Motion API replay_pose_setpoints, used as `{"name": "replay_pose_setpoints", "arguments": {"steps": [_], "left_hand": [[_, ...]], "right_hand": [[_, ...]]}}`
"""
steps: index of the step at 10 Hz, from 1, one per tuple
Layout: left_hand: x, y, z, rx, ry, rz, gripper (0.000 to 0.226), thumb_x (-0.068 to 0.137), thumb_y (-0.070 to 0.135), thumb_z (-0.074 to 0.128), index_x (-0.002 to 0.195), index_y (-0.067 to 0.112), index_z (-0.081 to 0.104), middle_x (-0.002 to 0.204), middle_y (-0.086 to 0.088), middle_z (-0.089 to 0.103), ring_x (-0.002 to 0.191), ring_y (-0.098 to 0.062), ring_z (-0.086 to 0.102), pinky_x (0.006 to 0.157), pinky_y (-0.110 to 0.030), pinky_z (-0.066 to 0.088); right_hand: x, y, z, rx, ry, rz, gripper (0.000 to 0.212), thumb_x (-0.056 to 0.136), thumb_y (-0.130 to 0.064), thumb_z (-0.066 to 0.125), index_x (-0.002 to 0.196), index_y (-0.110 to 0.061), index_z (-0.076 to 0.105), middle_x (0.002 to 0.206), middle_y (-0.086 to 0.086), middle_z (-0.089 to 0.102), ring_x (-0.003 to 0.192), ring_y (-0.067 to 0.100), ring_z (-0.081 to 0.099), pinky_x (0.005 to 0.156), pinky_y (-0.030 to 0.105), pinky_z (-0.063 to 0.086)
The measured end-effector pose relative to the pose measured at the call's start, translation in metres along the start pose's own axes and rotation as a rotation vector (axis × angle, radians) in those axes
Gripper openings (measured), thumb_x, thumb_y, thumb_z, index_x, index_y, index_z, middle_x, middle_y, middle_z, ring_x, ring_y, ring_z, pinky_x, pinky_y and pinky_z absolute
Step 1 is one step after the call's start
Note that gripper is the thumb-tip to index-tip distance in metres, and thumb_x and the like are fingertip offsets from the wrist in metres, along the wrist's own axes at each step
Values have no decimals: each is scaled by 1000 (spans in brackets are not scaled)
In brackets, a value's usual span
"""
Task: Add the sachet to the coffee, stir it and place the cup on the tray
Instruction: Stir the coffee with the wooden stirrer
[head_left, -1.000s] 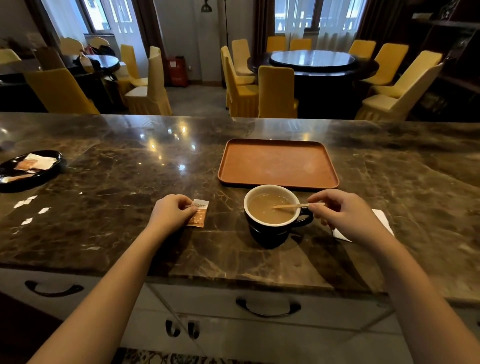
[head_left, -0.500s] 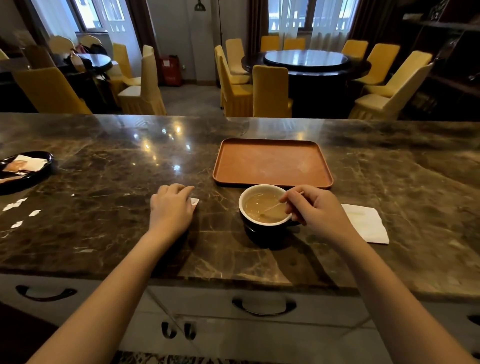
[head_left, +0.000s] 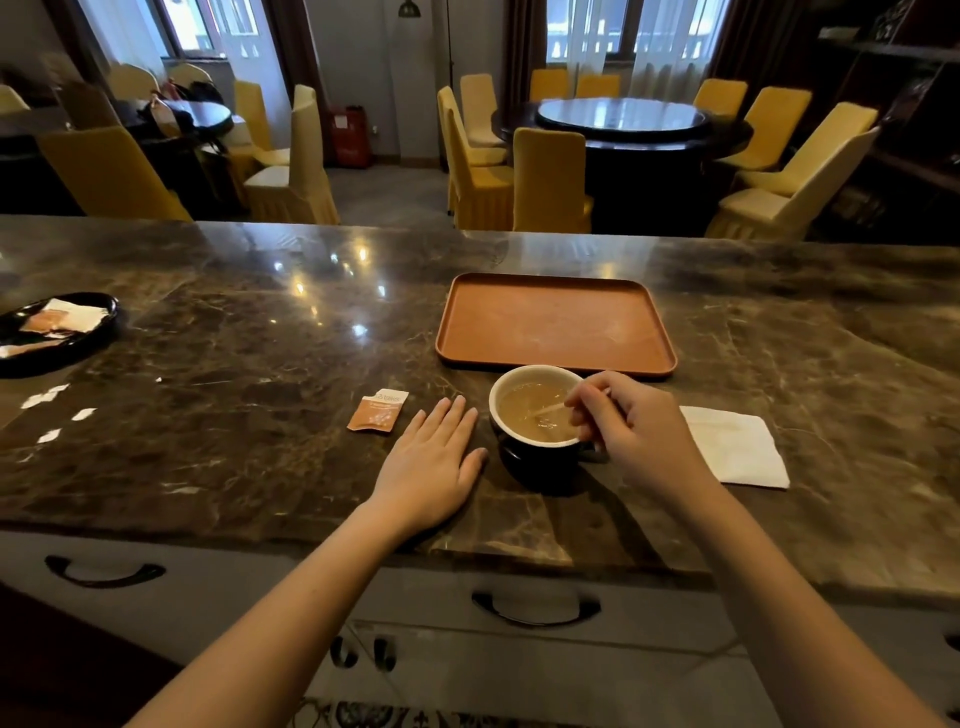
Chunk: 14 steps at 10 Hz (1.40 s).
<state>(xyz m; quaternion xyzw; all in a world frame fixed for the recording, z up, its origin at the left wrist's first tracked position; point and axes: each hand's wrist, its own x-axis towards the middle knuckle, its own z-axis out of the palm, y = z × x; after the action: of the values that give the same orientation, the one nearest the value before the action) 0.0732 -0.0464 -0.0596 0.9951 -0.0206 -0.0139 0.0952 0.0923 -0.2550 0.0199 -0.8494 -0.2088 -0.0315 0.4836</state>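
A dark cup (head_left: 540, 462) with a white inner rim holds milky coffee and stands on the marble counter just in front of the orange tray (head_left: 556, 358), which has nothing on it. My right hand (head_left: 631, 431) pinches a thin wooden stirrer (head_left: 549, 409) whose tip is dipped in the coffee. My left hand (head_left: 434, 462) lies flat on the counter, fingers spread, right beside the cup's left side. An orange-and-white sachet (head_left: 378, 411) lies flat on the counter, a little left of my left fingertips and apart from them.
A white napkin (head_left: 737, 447) lies to the right of the cup. A black dish (head_left: 57, 332) with more sachets sits at the far left, with small torn paper bits (head_left: 47, 410) near it. Yellow chairs and round tables stand beyond the counter.
My left hand let go of the sachet, which now lies on the counter, and slid right to rest flat beside the cup. My right hand keeps moving the stirrer in the coffee.
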Motion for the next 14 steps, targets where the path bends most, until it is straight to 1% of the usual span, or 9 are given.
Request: {"name": "replay_pose_setpoints", "arguments": {"steps": [1,3,4,5,6,8,10,12,14], "left_hand": [[-1,0,1,11,11,-3,56,97,45,17,146,22,4,158,1,0,145,-12,-6,115,-32,-6],[-2,1,0,2,5,-4,58,96,47,17,147,22,4,158,2,-1,145,-12,-7,115,-33,-7],[-1,0,0,1,4,-4,58,96,48,17,147,22,4,158,2,-2,144,-11,-7,115,-33,-7],[-1,0,1,0,5,-1,59,96,49,18,147,23,4,158,2,-2,144,-11,-7,115,-33,-7],[-1,0,0,1,1,1,59,95,49,18,147,23,3,158,2,-2,144,-11,-7,115,-33,-7],[-2,1,0,3,6,-2,60,95,50,17,147,23,3,158,3,-2,144,-10,-7,115,-33,-7],[-2,1,1,6,12,-3,60,95,50,17,146,22,3,158,2,-2,144,-11,-7,115,-33,-7],[-3,0,0,0,8,2,60,95,51,17,146,23,3,158,3,-2,144,-11,-7,116,-34,-7],[-2,0,1,3,5,1,60,95,51,17,146,23,3,158,3,-2,144,-10,-7,115,-33,-7]], "right_hand": [[-1,-6,-9,53,-21,18,21,92,-17,46,79,-20,62,70,-1,64,60,8,59,51,10,47],[12,-2,-20,-160,147,-23,23,94,-15,43,79,-12,60,68,1,60,64,17,59,56,25,48],[12,1,-9,-120,134,-25,19,94,-15,43,83,-16,59,71,-1,61,67,14,60,58,24,50],[5,0,2,-10,46,1,19,94,-18,43,85,-19,61,75,-2,63,69,12,60,58,14,49],[1,-5,-5,90,-23,59,23,94,-18,43,82,-15,63,72,2,64,61,8,59,52,11,47],[14,-6,-26,-93,100,4,30,94,-14,41,70,-13,59,63,6,59,57,19,56,52,26,44],[20,2,-10,-175,199,-43,25,95,-15,41,77,-11,58,68,4,60,63,15,57,55,25,47],[13,4,7,-85,145,-41,19,93,-18,44,84,-14,60,71,-2,62,67,13,60,60,24,51],[5,-1,-3,-25,78,-1,23,94,-19,43,77,-18,60,68,0,62,61,13,59,55,19,48]]}}
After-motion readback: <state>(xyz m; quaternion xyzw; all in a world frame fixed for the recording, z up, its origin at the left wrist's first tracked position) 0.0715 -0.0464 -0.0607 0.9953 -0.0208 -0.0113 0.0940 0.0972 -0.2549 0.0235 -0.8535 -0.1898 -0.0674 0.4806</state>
